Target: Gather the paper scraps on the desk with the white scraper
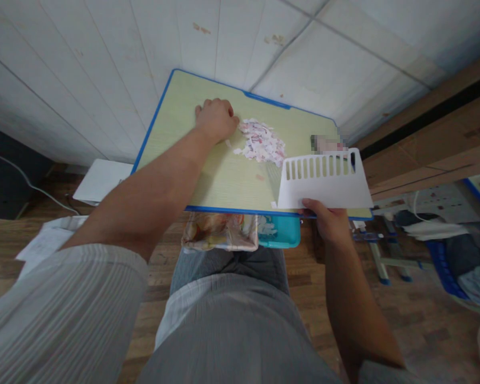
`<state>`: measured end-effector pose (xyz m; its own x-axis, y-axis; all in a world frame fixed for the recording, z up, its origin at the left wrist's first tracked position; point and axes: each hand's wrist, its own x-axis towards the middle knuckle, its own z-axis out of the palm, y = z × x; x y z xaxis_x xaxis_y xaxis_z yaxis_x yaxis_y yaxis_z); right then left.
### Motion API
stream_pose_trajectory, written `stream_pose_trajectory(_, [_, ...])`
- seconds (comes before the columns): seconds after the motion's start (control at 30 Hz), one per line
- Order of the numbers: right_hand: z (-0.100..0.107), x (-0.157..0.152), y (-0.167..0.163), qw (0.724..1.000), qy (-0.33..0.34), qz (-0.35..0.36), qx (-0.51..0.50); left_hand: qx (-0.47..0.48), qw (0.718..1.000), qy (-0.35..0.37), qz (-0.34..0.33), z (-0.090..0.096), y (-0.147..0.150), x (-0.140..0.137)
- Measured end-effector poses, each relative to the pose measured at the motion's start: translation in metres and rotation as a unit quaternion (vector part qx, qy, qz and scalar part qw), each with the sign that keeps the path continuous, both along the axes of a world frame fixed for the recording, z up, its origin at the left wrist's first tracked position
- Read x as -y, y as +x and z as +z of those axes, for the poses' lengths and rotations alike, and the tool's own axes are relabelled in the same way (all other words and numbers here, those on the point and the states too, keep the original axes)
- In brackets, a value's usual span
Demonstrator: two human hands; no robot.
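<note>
A loose heap of small torn paper scraps (263,141), white with pinkish and purple marks, lies on the pale green tabletop with blue edging (232,186). My left hand (218,120) rests on the tabletop just left of the heap. Its fingers are curled in, and what they hold, if anything, is hidden. At the near right edge my right hand (331,220) grips a flat white plastic panel (324,186) with a row of slots along its far side. The thumb lies on top of the panel; the other fingers are mostly hidden below. The panel's left corner is close to the heap.
Below the near edge sit a turquoise tray (290,232) with scraps in it and an open plastic-lined container (220,232). A partly blurred object (328,144) lies at the far right. A white wall (224,42) stands behind; a wooden cabinet (432,128) is to the right.
</note>
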<state>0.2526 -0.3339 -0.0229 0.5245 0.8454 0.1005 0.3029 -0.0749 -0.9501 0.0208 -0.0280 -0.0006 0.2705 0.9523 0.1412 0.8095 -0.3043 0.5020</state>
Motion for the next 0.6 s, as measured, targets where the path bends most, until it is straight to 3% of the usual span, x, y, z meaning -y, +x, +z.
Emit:
stream_pose_trajectory(0.23, [-0.0030,0.0009,-0.0027,0.999,0.010,-0.021,-0.026,0.032,0.999,-0.020,-0.008,-0.0014,-0.0013,-0.0025])
stream_pose_trajectory(0.6, [0.0022,0.0038,-0.0002,0.999,0.010,0.032,-0.022,0.016,0.999,-0.030,-0.008,-0.0029,-0.0002,-0.0053])
